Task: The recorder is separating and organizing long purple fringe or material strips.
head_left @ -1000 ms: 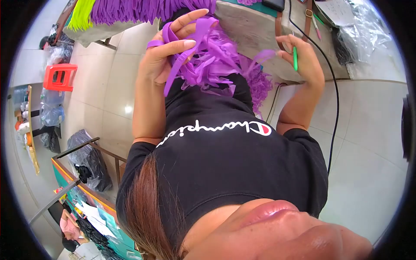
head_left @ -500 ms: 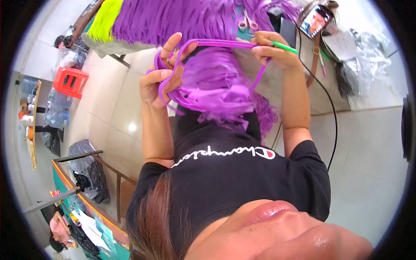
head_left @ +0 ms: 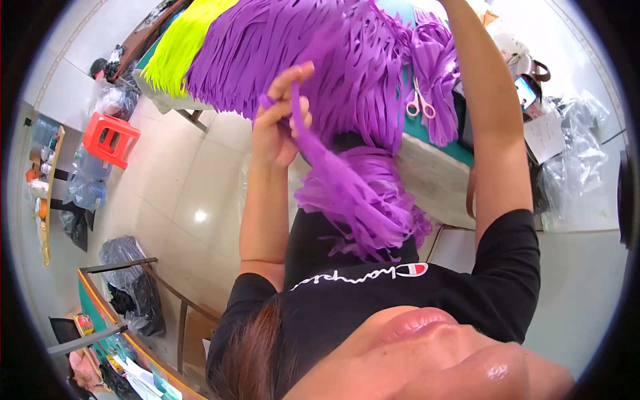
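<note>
My left hand (head_left: 283,123) is closed around purple ribbon-like strips (head_left: 327,163), its index finger raised. From the hand, the strips trail down toward a bunch of lighter purple strips (head_left: 363,200) over my lap. Behind the hand, a wide fringe of purple strips (head_left: 280,60) hangs over the table's near edge, with yellow-green strips (head_left: 175,50) at its left end. My right arm (head_left: 490,113) stretches up past the upper edge, so the right hand is out of sight. Pink-handled scissors (head_left: 420,107) lie on the table beside another purple bundle (head_left: 435,73).
A phone with a lit screen (head_left: 525,92), a paper sheet (head_left: 543,137) and transparent plastic bags (head_left: 580,153) are at the right. On the left floor stands a red stool (head_left: 110,140). A black bag (head_left: 133,287) sits beside a metal-framed table (head_left: 120,327); a person is partly visible at lower left.
My right hand has left the strips and gone up out of view; the green stick-like thing it held no longer shows. My left hand has moved up, its loops now trailing down. The view has shifted.
</note>
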A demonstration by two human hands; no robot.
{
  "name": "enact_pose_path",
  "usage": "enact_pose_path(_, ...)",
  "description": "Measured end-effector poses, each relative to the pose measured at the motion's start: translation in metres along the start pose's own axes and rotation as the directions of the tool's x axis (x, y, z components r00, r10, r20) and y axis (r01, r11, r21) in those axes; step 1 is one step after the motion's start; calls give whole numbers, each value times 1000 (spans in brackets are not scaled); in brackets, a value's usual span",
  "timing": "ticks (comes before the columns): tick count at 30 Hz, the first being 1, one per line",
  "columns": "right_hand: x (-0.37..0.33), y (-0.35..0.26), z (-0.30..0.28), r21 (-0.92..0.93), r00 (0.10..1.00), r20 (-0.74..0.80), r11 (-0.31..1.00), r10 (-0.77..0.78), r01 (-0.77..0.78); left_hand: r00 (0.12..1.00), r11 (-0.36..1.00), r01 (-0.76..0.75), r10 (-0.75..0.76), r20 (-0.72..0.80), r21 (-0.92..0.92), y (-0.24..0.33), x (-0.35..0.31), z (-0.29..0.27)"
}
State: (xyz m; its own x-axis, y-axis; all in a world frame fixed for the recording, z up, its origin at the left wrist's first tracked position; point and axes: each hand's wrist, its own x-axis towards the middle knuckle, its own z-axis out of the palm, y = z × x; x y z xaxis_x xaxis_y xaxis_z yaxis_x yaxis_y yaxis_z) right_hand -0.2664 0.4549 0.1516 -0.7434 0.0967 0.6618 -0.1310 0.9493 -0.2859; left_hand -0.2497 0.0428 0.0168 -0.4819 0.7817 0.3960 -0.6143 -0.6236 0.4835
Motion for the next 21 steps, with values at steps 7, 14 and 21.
enact_pose_path(7, 106, 72, 97, -371, 990, -140, 926, 15, -66, 910, 987, -119, 153, -384, 112, -26, 29, -7)
enact_pose_path(14, -59, -42, 96, 152, 938, -321, 985, 127, -81, 861, 773, 318, 7, -509, 549, -24, -57, 35)
enact_pose_path(21, -240, -256, 45, 830, 944, 293, 451, 150, -329, 966, 539, 85, 162, -203, 838, -40, -58, 67)
